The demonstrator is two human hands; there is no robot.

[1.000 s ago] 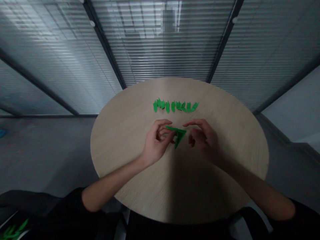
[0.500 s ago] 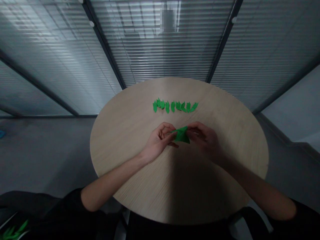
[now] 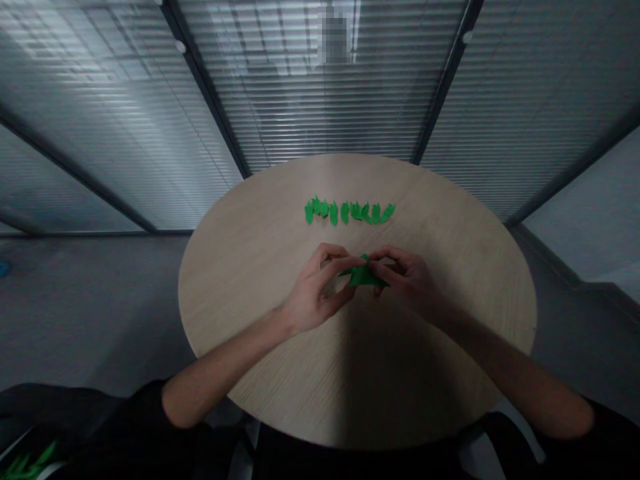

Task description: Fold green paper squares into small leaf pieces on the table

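A small piece of green folded paper [image 3: 367, 275] is held over the middle of the table between both hands. My left hand [image 3: 320, 287] grips its left side, with the index finger reaching across its top and the thumb at the lower edge. On the opposite side my right hand [image 3: 414, 283] pinches the paper between thumb and fingers. Part of the paper is hidden behind the fingertips. Farther from me, several small green folded pieces [image 3: 345, 213] with pointed tips lie in an uneven row.
The round wooden table [image 3: 240, 267] spans the view's middle. Glass panels with blinds [image 3: 325, 113] stand behind it. At lower left, more green pieces [image 3: 30, 463] show in something with a pale rim. A chair arm [image 3: 515, 430] is near my right elbow.
My left fingers have shifted their hold: the index finger now lies over the paper's top and the thumb is lower. The paper has turned and changed shape slightly. The row stays put.
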